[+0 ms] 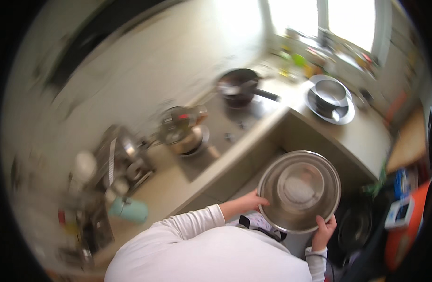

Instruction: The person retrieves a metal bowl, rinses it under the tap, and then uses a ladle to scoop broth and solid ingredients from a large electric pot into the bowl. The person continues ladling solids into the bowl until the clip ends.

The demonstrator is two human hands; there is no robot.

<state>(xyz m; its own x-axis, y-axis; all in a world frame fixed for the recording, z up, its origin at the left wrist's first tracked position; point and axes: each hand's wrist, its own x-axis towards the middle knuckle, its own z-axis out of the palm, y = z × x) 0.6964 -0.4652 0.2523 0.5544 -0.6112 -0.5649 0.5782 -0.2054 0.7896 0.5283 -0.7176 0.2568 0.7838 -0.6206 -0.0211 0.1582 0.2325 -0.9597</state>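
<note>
A wide stainless steel bowl (272, 215) is held in front of my body, its open side facing up towards me. My left hand (253, 201) grips the rim on the left, thumb over the edge. On the lower right my right hand (323, 231) clasps the same rim, also with the thumb inside. A whitish patch (298, 188) shows at the bottom of the bowl; blur hides whether it is contents or a reflection. The fingers beneath the bowl are hidden.
A wok (237, 98) and a pot (182, 135) stand on the cooktop (216, 116) ahead. Stacked bowls (330, 93) sit on the right counter (364, 141). A dish rack (131, 158) and a mint-green container (129, 210) are to the left. An orange item (401, 239) lies at right.
</note>
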